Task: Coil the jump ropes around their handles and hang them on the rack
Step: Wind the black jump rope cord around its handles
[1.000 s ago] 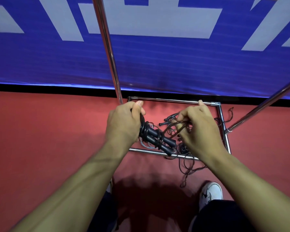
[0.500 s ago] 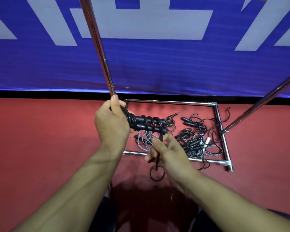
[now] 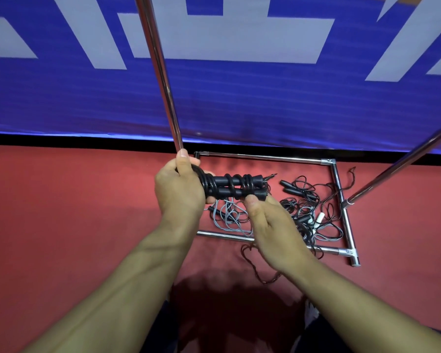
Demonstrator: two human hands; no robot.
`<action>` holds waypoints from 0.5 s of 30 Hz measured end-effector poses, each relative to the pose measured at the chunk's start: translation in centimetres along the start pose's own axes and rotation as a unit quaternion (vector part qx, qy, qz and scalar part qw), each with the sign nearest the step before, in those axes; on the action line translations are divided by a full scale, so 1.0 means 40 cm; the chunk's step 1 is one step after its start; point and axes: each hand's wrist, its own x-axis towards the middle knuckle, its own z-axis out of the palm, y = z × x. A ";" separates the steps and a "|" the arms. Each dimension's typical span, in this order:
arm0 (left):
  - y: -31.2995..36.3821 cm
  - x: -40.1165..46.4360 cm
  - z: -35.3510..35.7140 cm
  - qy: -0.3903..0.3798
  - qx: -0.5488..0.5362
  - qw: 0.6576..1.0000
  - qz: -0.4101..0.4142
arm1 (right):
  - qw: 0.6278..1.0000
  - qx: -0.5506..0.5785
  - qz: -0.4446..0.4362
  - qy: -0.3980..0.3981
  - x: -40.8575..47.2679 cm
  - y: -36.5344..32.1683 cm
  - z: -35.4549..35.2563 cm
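Left hand point(image 3: 181, 192): centre of the frame, fingers and thumb curled tight around one end of the pair of black jump-rope handles point(image 3: 233, 186), thumb up.
Right hand point(image 3: 273, 225): just right of and below the left, thumb and fingers pinching the black cord at the underside of the handles' free end.
Handles: side by side, roughly level, pointing to the right, several turns of black cord wound around them.
Loose cord tail point(image 3: 259, 272): thin dark loop trailing below the right hand onto the red floor point(image 3: 74, 212).
Chrome tube rack base point(image 3: 341, 200): rectangular frame on the floor behind the hands.
Tangle of loose jump ropes point(image 3: 306, 207): black and grey cords inside the base, centre right.
Chrome upright pole point(image 3: 161, 72): rising to the upper centre.
Blue banner with pale shapes point(image 3: 265, 103): across the top.
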 end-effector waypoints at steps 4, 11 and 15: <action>0.005 -0.003 0.001 0.004 -0.009 1.000 -0.021 | 0.997 0.040 -0.068 0.015 0.022 -0.003 -0.020; 0.016 -0.021 0.009 -0.005 -0.027 0.998 -0.051 | 0.949 0.312 0.041 -0.035 0.016 -0.012 -0.002; 0.002 -0.041 0.016 -0.026 -0.031 0.996 -0.078 | 0.906 0.413 0.012 -0.095 0.015 -0.014 0.016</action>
